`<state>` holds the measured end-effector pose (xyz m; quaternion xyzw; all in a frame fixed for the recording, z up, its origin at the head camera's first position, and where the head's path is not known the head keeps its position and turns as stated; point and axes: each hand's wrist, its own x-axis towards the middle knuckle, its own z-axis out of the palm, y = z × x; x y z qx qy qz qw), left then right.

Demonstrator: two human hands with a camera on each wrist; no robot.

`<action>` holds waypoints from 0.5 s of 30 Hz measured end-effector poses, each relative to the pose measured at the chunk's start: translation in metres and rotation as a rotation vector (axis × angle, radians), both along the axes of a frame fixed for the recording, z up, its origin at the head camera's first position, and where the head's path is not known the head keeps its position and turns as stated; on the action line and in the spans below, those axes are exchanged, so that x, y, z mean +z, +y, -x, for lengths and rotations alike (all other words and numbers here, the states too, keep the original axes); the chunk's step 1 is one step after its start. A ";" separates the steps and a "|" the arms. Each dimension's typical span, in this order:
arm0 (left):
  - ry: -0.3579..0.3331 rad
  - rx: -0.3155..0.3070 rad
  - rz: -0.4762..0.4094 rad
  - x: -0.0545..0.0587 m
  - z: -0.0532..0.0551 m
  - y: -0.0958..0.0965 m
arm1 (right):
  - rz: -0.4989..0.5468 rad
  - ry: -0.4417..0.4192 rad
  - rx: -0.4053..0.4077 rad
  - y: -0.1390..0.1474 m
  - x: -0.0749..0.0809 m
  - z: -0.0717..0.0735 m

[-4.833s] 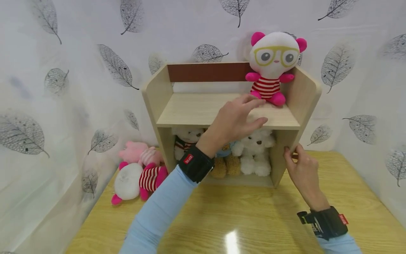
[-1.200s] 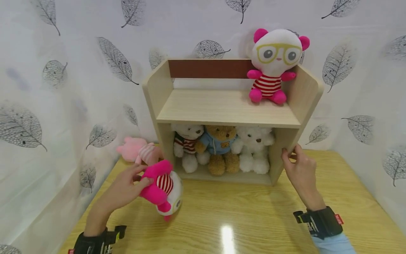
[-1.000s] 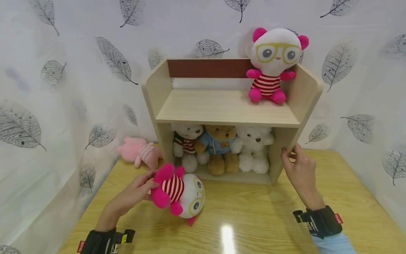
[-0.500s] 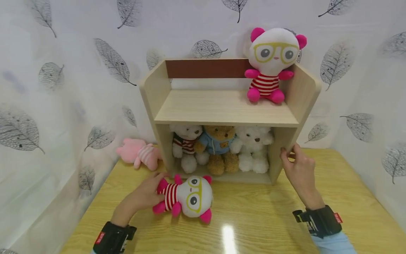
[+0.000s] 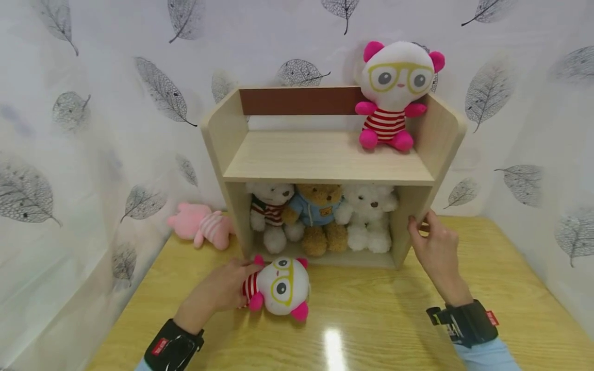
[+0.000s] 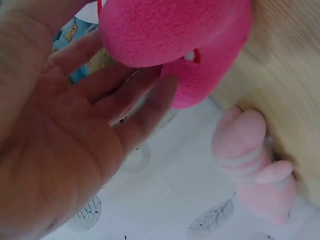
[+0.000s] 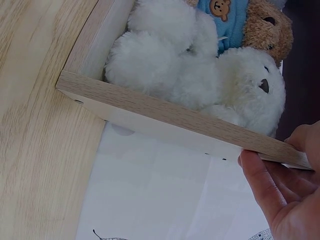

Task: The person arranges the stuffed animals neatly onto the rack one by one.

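A white and pink panda plush toy (image 5: 284, 296) in a striped top lies on its back on the table, head pointing right, just before the shelf. My left hand (image 5: 220, 288) grips it around the lower body; pink plush legs (image 6: 170, 35) fill the top of the left wrist view. At the right, my right hand (image 5: 436, 255) pinches the front edge of the small wooden shelf's (image 5: 325, 162) side panel, thumb inside and fingers outside, as the right wrist view shows. A matching panda plush toy (image 5: 394, 98) sits upright at the right end of the upper shelf.
In the lower compartment sit a white bear in a striped top (image 5: 274, 211), a brown bear in a blue hoodie (image 5: 320, 219) and a fluffy white bear (image 5: 371, 221). A pink plush pig (image 5: 204, 224) lies left of the shelf. Leaf-patterned cloth (image 5: 106, 129) hangs behind.
The left hand left the upper shelf, picked up the lying panda plush, turned it and brought it right, laying it face up before the shelf. The right hand stays on the side panel.
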<state>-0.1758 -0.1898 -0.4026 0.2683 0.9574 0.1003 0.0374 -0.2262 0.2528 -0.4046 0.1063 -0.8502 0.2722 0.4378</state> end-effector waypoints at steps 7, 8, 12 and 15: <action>-0.089 -0.045 -0.056 0.002 0.009 0.004 | 0.010 0.002 0.003 0.000 -0.001 0.001; -0.092 -0.046 -0.053 0.002 0.010 0.005 | 0.015 -0.004 0.003 0.000 0.000 0.001; -0.111 -0.027 -0.030 0.000 0.013 0.006 | 0.077 -0.056 0.026 0.001 0.001 0.001; -0.103 -0.028 -0.021 -0.004 0.016 0.005 | 0.110 -0.081 0.035 0.000 0.003 0.001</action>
